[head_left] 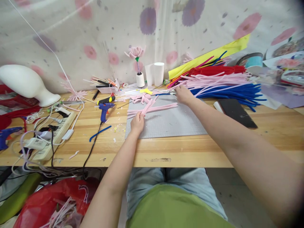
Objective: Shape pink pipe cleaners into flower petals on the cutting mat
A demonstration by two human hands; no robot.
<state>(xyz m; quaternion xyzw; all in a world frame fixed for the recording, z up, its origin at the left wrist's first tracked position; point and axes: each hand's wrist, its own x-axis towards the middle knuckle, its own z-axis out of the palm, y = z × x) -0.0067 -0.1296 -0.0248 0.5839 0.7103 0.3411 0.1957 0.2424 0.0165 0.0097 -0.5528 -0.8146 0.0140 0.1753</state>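
My left hand (137, 122) pinches a bundle of pink pipe cleaners (152, 108) lying on the grey cutting mat (171, 122). My right hand (183, 94) rests curled on scissors (172, 93) (mostly hidden), just before the pink pipe cleaner pile (213, 80).

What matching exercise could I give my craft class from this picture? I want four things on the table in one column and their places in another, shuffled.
Things:
1. blue hot glue gun
2. black flat phone
3. white power strip
4. pink pipe-cleaner flower in a white spool

Places:
A. at the back by the curtain, beside two white cups
B. right of the grey cutting mat, near the blue pipe cleaners
C. far left, tangled in cables
D. just left of the mat, its black cord running off the table edge

Pairs: 1-D, 2-B, 3-C, 4-A
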